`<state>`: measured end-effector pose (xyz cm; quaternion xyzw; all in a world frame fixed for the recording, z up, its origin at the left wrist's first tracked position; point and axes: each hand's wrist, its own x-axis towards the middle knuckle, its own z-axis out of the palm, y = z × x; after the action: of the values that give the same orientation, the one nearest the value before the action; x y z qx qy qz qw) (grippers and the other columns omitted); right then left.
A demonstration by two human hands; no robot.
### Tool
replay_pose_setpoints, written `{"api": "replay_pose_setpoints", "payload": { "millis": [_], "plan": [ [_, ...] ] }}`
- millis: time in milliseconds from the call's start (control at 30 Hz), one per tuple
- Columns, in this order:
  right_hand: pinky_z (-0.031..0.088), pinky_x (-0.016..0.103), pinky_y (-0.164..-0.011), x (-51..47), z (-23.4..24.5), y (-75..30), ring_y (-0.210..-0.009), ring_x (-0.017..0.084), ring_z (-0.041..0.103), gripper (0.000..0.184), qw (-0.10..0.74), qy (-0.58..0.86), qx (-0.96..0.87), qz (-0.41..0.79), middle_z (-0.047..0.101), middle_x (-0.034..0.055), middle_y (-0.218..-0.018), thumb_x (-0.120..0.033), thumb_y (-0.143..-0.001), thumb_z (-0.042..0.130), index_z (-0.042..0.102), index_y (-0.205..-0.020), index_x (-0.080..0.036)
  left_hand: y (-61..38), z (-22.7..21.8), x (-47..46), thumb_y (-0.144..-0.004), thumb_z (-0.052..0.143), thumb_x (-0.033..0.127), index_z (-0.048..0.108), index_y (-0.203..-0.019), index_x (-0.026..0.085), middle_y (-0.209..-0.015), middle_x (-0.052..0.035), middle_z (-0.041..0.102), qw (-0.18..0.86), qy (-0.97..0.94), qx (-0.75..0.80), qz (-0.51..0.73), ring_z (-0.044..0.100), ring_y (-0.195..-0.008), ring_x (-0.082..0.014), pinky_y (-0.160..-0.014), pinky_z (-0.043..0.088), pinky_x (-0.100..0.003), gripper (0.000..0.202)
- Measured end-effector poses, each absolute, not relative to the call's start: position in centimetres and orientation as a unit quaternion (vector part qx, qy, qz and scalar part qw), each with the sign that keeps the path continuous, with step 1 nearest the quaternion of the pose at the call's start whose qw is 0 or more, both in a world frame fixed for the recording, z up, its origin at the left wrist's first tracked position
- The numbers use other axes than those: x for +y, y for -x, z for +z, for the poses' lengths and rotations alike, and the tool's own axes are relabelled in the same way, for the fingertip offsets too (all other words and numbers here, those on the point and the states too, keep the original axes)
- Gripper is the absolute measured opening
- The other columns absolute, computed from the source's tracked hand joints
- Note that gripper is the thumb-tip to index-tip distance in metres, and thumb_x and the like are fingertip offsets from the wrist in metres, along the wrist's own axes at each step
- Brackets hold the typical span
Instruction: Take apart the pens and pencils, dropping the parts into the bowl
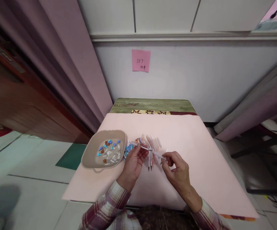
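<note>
The left hand (134, 160) pinches a slim white rod (145, 147) and the right hand (177, 166) a pale tube (159, 155); their ends come close, though whether they are joined is too small to tell. This piece looks midway, with dark-tipped refills (150, 161) and pen parts (156, 143) loose on the pink cover (184, 127), small coloured bits (118, 141) in the beige basin (87, 156).

The person is wearing a long-sleeved plaid cotton-look shirt (126, 221), maroon bands crossing cream ones. The left sleeve (105, 204) is ending near the wrist, the right sleeve (208, 213) further up. Dark brown mottled fabric (162, 219) is showing at the pink-covered table's near edge.
</note>
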<state>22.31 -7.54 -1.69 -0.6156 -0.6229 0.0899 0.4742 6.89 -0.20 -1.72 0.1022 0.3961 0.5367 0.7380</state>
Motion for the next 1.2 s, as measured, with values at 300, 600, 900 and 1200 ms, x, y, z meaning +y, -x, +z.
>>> {"api": "replay_pose_setpoints", "payload": {
  "millis": [300,600,900,1200],
  "plan": [
    [0.039,0.022,-0.053,-7.8,-1.4,-22.8,-0.055,0.011,0.046,0.006,0.48,0.619,-0.617,0.076,0.047,-0.0034,-0.063,-0.018,-0.082,0.054,0.059,-0.083,-0.02,-7.2,-1.9,0.0,-0.083,0.064,0.015,0.067,-0.082,0.011,-0.077,-0.0075,0.071,0.736,-0.108,0.398,0.537,0.067,-0.068,-0.0143,-0.065,0.055,-0.026,0.005],
    [0.039,0.022,-0.053,-7.7,-1.7,-22.4,-0.054,0.01,0.047,0.006,0.471,0.62,-0.622,0.082,0.048,-0.003,-0.065,-0.017,-0.082,0.054,0.059,-0.083,-0.02,-7.4,-2.0,-0.3,-0.081,0.067,0.017,0.066,-0.084,0.011,-0.078,-0.0069,0.071,0.738,-0.119,0.398,0.532,0.067,-0.069,-0.014,-0.066,0.055,-0.025,0.006],
    [0.04,0.022,-0.055,-7.9,-2.0,-22.2,-0.055,0.01,0.049,0.004,0.462,0.609,-0.641,0.072,0.051,-0.0026,-0.067,-0.02,-0.085,0.055,0.059,-0.085,-0.019,-7.9,-2.2,-0.9,-0.077,0.073,0.023,0.065,-0.089,0.012,-0.082,-0.0064,0.071,0.739,-0.15,0.402,0.52,0.067,-0.074,-0.0147,-0.066,0.056,-0.025,0.018],
    [0.04,0.023,-0.056,-7.7,-2.5,-22.4,-0.057,0.01,0.051,0.004,0.448,0.597,-0.664,0.054,0.054,-0.0018,-0.069,-0.018,-0.084,0.055,0.059,-0.085,-0.019,-8.0,-2.2,-0.8,-0.073,0.076,0.025,0.065,-0.086,0.013,-0.079,-0.0055,0.071,0.738,-0.154,0.404,0.518,0.066,-0.072,-0.0136,-0.065,0.055,-0.024,0.021]
  ]
}}
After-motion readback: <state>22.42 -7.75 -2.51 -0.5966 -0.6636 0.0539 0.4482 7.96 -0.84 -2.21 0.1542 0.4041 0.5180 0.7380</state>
